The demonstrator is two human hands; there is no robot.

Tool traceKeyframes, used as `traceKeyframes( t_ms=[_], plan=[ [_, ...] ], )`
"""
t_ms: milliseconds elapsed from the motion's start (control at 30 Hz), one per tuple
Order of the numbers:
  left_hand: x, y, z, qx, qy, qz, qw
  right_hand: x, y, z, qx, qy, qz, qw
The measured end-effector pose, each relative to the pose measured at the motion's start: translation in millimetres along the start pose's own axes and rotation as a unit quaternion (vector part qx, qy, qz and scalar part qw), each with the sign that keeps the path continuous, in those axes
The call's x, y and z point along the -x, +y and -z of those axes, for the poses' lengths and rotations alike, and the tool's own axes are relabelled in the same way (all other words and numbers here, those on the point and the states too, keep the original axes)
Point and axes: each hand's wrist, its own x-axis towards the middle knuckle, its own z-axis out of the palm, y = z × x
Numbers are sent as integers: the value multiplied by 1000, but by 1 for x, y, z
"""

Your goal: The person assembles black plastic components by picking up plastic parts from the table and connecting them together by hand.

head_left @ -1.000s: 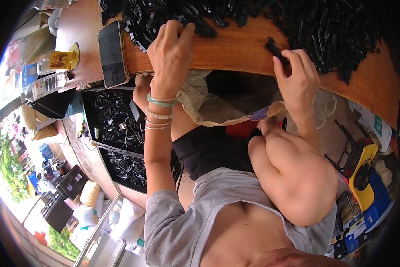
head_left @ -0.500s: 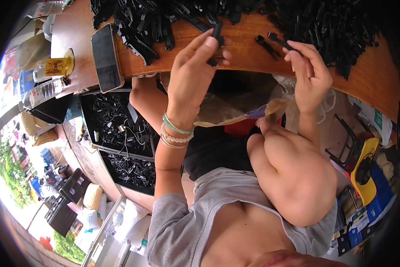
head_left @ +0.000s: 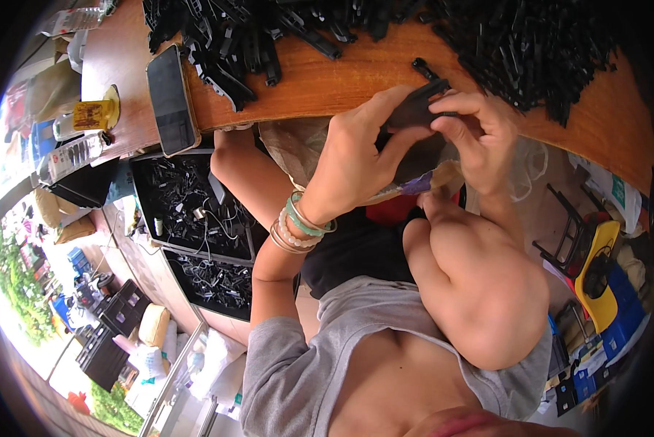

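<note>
Hands (head_left: 360,149) closer, 2 trays (head_left: 210,253) of parts (head_left: 178,178)

Black bits (head_left: 516,51) on my brown table (head_left: 327,76)
The part (head_left: 413,105) I hold is black too. My table is orange-brown with streaky wood lines. My phone (head_left: 172,102) has a black screen and a gold edge. My shirt (head_left: 290,371) is plain grey, and my shorts (head_left: 356,247) are black. I wear a green bangle (head_left: 302,221) and milky white beads (head_left: 289,231). The tub (head_left: 92,115) is yellow with brown marks. The bag (head_left: 287,142) is tan with a purple patch (head_left: 418,182). The seat (head_left: 605,237) is bright yellow, and the box (head_left: 620,313) near it is blue.
</note>
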Motion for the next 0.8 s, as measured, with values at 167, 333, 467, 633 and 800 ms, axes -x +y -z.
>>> traceKeyframes(
  t_ms=[167,333,467,633,800],
  plan=[
    [3,-8,2,-23,18,-35,999,-1,6,1,28,-18,47,998],
    [4,-2,8,-27,-14,-30,999,-11,3,6,111,-33,94,989],
    [8,-2,7,-51,-26,-31,998,-3,9,4,94,-49,91,990],
    [7,-4,3,-52,-14,-49,997,-3,11,2,108,-18,123,986],
    [13,-10,7,-28,-49,22,998,1,1,0,78,-46,2,996]
  ],
)
